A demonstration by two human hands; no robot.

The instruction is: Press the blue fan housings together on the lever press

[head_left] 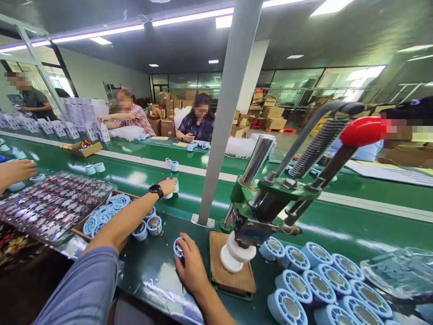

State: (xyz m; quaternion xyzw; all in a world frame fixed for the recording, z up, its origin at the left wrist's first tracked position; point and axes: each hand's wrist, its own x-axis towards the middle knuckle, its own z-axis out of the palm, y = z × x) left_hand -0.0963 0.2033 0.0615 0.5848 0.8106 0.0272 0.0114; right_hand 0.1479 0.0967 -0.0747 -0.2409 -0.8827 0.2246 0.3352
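Observation:
My left hand (167,186), with a black watch on the wrist, reaches over the green belt, its fingers closed round a small light-blue part (176,186). On the dark bench my right hand (191,262) grips a round light-blue housing (177,247) with a metal centre. Just left of it stand several similar housings (154,225). To the right of my right hand is a green hand press (270,203) with a red handle and a white round block (233,257) over a brown pad (216,248).
Many blue housings (297,284) cover the bench right of the press. A box of blue rings (108,214) and a tray of dark parts (54,203) lie left. A grey post (223,113) rises behind the bench. Another person's hand (18,174) is at the left edge; people sit across the belt.

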